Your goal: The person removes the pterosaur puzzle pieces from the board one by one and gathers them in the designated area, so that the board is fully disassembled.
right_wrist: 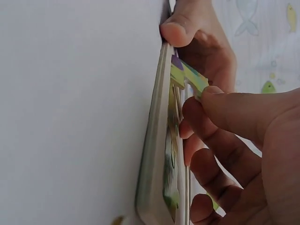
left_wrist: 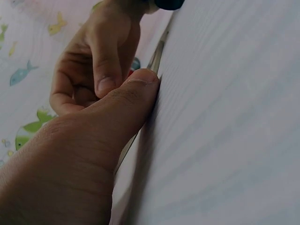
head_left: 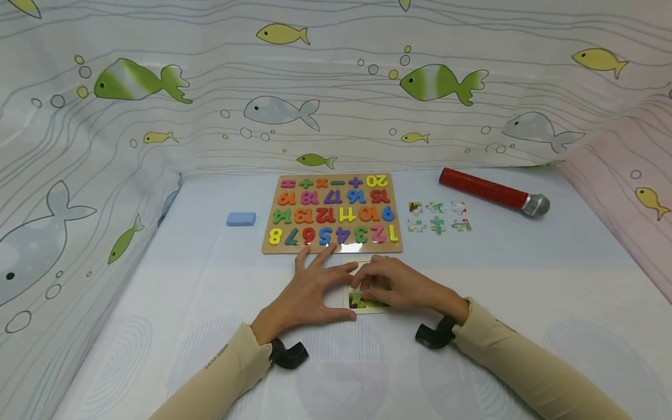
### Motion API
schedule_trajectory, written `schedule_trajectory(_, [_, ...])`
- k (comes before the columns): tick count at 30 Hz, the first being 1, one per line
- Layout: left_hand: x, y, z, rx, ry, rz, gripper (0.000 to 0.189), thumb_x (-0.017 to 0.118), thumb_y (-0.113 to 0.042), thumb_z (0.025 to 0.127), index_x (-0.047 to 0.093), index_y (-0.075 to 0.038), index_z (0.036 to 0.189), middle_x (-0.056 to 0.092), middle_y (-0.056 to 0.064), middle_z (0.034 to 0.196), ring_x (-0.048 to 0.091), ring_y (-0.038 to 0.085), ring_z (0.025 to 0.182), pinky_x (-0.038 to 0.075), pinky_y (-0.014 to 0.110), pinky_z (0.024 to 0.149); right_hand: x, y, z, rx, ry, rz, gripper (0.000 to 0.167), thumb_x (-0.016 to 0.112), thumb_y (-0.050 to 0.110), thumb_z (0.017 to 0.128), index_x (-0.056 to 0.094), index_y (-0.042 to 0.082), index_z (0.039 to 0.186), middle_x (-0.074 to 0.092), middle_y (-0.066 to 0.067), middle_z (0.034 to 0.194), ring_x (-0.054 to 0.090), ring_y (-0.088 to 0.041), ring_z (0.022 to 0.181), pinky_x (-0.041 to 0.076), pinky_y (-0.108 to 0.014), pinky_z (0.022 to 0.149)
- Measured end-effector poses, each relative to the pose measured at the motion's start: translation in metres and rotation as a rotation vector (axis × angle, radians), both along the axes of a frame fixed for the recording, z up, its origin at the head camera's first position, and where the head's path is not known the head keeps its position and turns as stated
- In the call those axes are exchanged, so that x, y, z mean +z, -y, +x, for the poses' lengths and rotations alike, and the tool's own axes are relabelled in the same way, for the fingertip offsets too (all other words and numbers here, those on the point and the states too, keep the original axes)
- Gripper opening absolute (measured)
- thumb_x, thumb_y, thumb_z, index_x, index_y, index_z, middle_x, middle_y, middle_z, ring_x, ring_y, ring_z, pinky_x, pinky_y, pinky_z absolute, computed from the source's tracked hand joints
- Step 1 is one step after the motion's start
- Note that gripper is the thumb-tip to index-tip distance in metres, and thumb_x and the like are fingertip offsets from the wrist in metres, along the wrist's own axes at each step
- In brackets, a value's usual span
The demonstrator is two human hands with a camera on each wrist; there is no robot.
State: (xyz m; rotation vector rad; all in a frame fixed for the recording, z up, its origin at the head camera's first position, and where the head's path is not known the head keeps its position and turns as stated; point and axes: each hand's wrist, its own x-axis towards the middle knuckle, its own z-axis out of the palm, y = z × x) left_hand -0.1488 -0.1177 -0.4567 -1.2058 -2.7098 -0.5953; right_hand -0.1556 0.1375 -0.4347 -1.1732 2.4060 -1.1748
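Observation:
A small jigsaw puzzle in a pale frame [head_left: 367, 311] lies in front of me, partly hidden under both hands. My right hand [head_left: 396, 284] pinches a green-yellow puzzle piece [right_wrist: 196, 80] between thumb and forefinger; in the right wrist view the piece tilts up from the tray. More pieces show inside the frame near its corner. At the left side my left hand [head_left: 311, 287] spreads its fingers, the thumb [left_wrist: 140, 84] on the frame's near edge and the index finger by its far side. Two other fingertips overlap the edge of the number board in the head view.
Beyond the hands lies a wooden number board [head_left: 336, 247] with colourful digits, upside down to me. To its right are several loose puzzle pieces [head_left: 438, 225] in two rows and a red microphone [head_left: 485, 188]. A blue block [head_left: 241, 219] sits left. Fish-patterned cloth [head_left: 346, 70] walls the back and sides.

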Motion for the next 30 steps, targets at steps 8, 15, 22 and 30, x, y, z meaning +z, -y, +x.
schedule_trajectory(8, [0.000, 0.000, 0.000, -0.002, -0.008, -0.003, 0.063, 0.076, -0.068, 0.077, 0.069, -0.031, 0.127, 0.058, -0.010, 0.149, 0.025, 0.037, 0.156, 0.006, 0.074, 0.116, 0.000, -0.005, -0.005, -0.016, 0.017, -0.075, 0.018, 0.071, 0.014, 0.096, 0.072, 0.018, 0.114, 0.072, 0.006, 0.102, 0.061, -0.007, 0.088, 0.054, -0.025, 0.080])
schedule_trajectory(15, [0.002, -0.001, 0.002, 0.010, 0.002, -0.018, 0.062, 0.075, -0.069, 0.077, 0.070, -0.031, 0.126, 0.057, -0.010, 0.150, 0.025, 0.035, 0.157, 0.006, 0.074, 0.116, 0.009, -0.018, -0.015, -0.120, -0.004, -0.085, 0.018, 0.073, 0.012, 0.095, 0.073, 0.016, 0.112, 0.073, 0.010, 0.097, 0.058, -0.010, 0.085, 0.050, -0.028, 0.076])
schedule_trajectory(22, [0.002, -0.001, 0.003, 0.016, 0.015, -0.020, 0.062, 0.075, -0.070, 0.077, 0.068, -0.033, 0.128, 0.056, -0.010, 0.151, 0.024, 0.035, 0.157, 0.006, 0.073, 0.116, 0.013, -0.036, -0.026, -0.199, -0.020, -0.088, 0.020, 0.073, 0.011, 0.094, 0.073, 0.015, 0.114, 0.073, 0.008, 0.089, 0.062, -0.008, 0.082, 0.049, -0.033, 0.077])
schedule_trajectory(30, [0.001, -0.001, 0.002, 0.016, 0.003, -0.023, 0.063, 0.075, -0.070, 0.077, 0.068, -0.034, 0.128, 0.056, -0.012, 0.151, 0.024, 0.034, 0.157, 0.007, 0.074, 0.116, 0.016, -0.059, -0.039, -0.283, -0.014, -0.040, 0.020, 0.073, 0.011, 0.094, 0.074, 0.012, 0.114, 0.073, 0.005, 0.092, 0.061, -0.012, 0.085, 0.049, -0.034, 0.080])
